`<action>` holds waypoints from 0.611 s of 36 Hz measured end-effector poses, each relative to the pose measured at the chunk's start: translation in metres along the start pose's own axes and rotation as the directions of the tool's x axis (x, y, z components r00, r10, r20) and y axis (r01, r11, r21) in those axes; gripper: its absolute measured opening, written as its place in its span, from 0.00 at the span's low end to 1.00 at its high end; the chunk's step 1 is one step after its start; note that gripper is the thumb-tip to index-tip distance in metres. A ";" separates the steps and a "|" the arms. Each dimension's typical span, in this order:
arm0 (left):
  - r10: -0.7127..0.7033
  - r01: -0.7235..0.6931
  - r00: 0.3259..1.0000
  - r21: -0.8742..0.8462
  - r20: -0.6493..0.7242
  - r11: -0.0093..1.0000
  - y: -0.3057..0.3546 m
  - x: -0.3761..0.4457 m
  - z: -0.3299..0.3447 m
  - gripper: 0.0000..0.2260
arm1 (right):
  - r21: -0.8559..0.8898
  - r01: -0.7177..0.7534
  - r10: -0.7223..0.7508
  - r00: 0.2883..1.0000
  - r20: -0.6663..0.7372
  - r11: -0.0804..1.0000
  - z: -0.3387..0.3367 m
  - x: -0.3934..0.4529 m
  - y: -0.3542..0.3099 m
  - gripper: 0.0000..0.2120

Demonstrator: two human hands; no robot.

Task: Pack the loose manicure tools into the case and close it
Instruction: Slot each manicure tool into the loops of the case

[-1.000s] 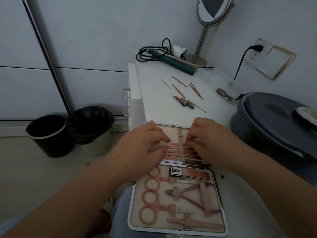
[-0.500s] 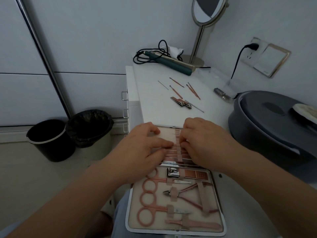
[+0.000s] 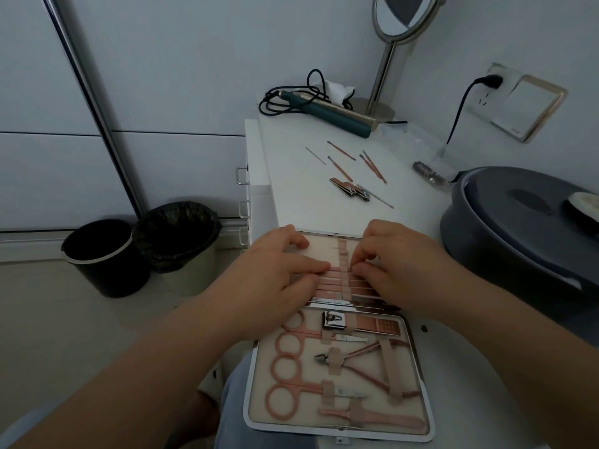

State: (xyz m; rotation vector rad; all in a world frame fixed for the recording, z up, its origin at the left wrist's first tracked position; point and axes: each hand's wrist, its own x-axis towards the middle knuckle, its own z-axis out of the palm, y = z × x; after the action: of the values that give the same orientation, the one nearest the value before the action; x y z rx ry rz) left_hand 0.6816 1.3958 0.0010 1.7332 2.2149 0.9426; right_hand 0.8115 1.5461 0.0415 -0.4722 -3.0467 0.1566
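Resting flat on the left of the open case's (image 3: pixel 335 377) upper half, the left hand (image 3: pixel 278 270) lies with straight fingers steadying the slim tools there, while the right hand (image 3: pixel 402 270) curls its fingertips at the central strap, apparently pinching one tool, though I cannot tell for sure. The loose tools (image 3: pixel 350 171) lie well beyond the case on the white table (image 3: pixel 298 202), straight ahead, long axes slanting away and left, so the right hand looks slightly nearer for the next reach

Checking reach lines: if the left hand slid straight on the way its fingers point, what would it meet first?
Probably the strap down the middle of the case's far half, then the right hand; the left hand points right across it.
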 end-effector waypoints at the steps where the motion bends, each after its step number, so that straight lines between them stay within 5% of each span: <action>1: -0.007 0.007 1.000 -0.005 -0.006 1.000 0.000 0.000 0.000 0.12 | 0.001 0.002 -0.002 1.000 -0.007 1.000 0.001 0.001 -0.001 0.08; 11: -0.018 0.018 0.999 0.002 -0.051 1.000 0.002 0.000 0.000 0.11 | 0.033 -0.024 0.027 0.996 -0.085 0.999 0.010 -0.002 0.001 0.09; 22: -0.070 0.057 0.986 -0.092 -0.151 0.994 0.006 -0.006 0.015 0.12 | 0.260 -0.046 0.097 0.977 -0.189 0.965 0.020 -0.009 -0.003 0.06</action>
State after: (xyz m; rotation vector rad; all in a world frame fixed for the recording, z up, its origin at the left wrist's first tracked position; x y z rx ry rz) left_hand 0.6956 1.3963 -0.0084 1.5919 2.2689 1.1760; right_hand 0.8181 1.5392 0.0219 -0.5420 -2.7619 0.4665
